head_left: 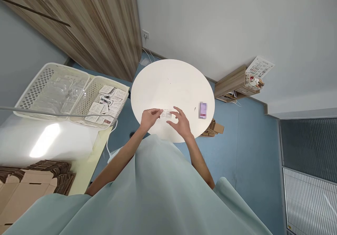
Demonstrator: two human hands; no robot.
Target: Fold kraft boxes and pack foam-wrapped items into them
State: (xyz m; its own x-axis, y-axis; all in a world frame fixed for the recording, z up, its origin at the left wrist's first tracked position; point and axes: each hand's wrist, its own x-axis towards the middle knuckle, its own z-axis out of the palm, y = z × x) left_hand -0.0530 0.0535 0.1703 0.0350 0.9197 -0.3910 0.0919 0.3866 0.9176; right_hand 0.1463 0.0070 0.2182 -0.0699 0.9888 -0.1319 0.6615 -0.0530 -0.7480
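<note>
A small white card with lines of print (166, 114) is held above the near half of the round white table (171, 87). My left hand (150, 118) pinches its left edge between thumb and fingertips. Around the card's right side, my right hand (182, 123) has its thumb and fingers curved and spread apart. Whether a right fingertip touches the card's edge is hard to tell. The print is too small to read.
On the table's right lies a purple, blurred item (202, 110). A white basket of printed cards (123, 86) stands at left beside a basket of clear plastic pieces (50, 66). Flattened cardboard boxes (28, 189) are stacked lower left. A low wooden shelf (231, 82) stands against the wall.
</note>
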